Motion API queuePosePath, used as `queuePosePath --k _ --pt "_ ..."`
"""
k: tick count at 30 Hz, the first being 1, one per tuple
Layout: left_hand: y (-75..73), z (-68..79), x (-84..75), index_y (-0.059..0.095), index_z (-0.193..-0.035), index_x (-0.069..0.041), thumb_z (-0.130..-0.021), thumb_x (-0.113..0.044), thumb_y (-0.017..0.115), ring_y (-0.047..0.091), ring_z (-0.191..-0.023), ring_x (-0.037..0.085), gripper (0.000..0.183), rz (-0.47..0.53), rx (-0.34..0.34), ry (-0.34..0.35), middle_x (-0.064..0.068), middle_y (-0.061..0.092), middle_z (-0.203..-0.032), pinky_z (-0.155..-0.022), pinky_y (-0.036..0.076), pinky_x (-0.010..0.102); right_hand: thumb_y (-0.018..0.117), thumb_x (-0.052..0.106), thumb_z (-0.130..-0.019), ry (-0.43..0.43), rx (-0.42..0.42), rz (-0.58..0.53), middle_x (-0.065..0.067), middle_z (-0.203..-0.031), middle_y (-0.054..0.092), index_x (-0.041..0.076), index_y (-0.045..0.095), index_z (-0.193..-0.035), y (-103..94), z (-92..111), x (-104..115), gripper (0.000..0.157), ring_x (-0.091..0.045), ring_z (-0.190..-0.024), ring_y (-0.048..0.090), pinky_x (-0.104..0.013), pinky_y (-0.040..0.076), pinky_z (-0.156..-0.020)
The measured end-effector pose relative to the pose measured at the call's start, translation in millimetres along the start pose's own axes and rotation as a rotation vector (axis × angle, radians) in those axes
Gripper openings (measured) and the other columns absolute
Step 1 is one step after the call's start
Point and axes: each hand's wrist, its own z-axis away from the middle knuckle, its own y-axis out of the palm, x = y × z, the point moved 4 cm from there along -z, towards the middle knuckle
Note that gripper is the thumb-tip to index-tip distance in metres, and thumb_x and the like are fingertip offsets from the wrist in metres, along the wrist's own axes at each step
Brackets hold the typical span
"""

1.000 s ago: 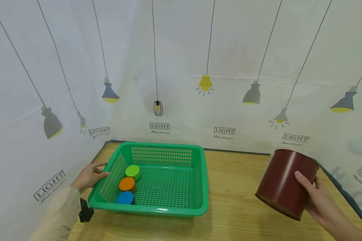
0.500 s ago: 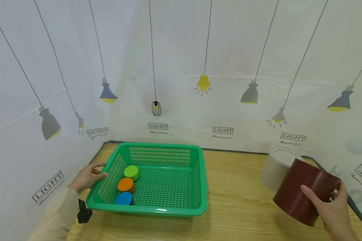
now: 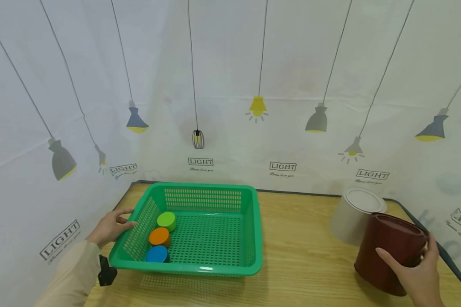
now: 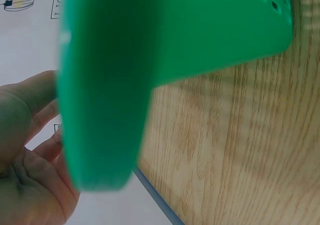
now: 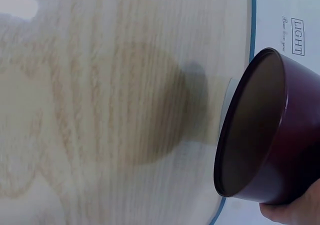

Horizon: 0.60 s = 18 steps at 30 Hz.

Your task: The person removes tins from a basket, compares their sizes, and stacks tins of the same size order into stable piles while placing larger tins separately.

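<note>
Right hand [image 3: 418, 273]: firm grip on the dark red can [image 3: 389, 251], thumb laid across the near side, fingers wrapped round the right side. From my remote seat I see the can tilted, its top facing up and away; the right wrist view shows its underside clear of the table [image 3: 299, 256], over the right part.

Left hand [image 3: 109, 228]: at the left rim of the green basket [image 3: 205, 269], fingers loosely bent, thumb and forefinger touching the rim. (Its other fingertips are hidden from me, so I cannot tell whether it pinches.) The basket sits on the table at left.

Inside it, along the left wall, I log three round blocks in a row: lime block [image 3: 166, 220] farthest, orange block [image 3: 159, 236] in the middle, blue block [image 3: 157, 254] nearest.

Just behind the red can, partly covered by it: a white can [image 3: 347, 219], upright. Around everything, a pale wall covering [image 3: 230, 64] printed with hanging lamps and "LIGHT".
</note>
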Motion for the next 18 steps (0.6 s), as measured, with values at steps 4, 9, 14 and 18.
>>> queuePosePath --k 4,9,14,18 --pt "0.4 -3.6 4.6 0.032 -0.133 0.006 -0.084 -0.027 0.061 0.059 -0.072 0.023 0.066 0.019 0.003 0.001 0.035 0.042 -0.108 -0.06 0.053 0.037 0.067 0.043 -0.074 0.014 -0.024 -0.003 -0.019 -0.145 -0.008 0.027 -0.029 -0.134 1.6 -2.2 -5.8 0.115 -0.046 -0.126 0.013 -0.065 0.027 -0.087" --pt "1.1 -7.5 8.9 0.032 -0.133 0.004 -0.083 -0.032 0.062 0.059 -0.072 0.024 0.069 0.021 0.013 0.01 0.034 0.042 -0.108 -0.059 0.053 0.036 0.068 0.042 -0.074 0.009 -0.049 -0.008 -0.02 -0.145 -0.005 0.028 -0.028 -0.135 1.9 -2.4 -11.6 0.114 -0.044 -0.126 0.015 -0.064 0.027 -0.087" --pt "1.4 -3.3 3.3 0.03 -0.133 0.006 -0.086 -0.024 0.06 0.059 -0.072 0.022 0.064 0.003 0.002 -0.002 0.035 0.042 -0.109 -0.06 0.052 0.037 0.068 0.042 -0.074 0.004 -0.052 0.009 -0.021 -0.144 -0.004 0.027 -0.026 -0.135 2.0 -2.4 -16.4 0.114 -0.045 -0.126 0.014 -0.064 0.027 -0.088" --pt "0.1 -1.0 -0.8 0.029 -0.133 0.008 -0.088 -0.02 0.057 0.058 -0.072 0.021 0.06 -0.021 -0.001 -0.001 0.036 0.042 -0.109 -0.06 0.052 0.037 0.068 0.041 -0.074 -0.005 -0.052 0.02 -0.022 -0.144 -0.005 0.027 -0.026 -0.135 3.1 -2.2 -20.5 0.114 -0.045 -0.126 0.012 -0.064 0.027 -0.088"
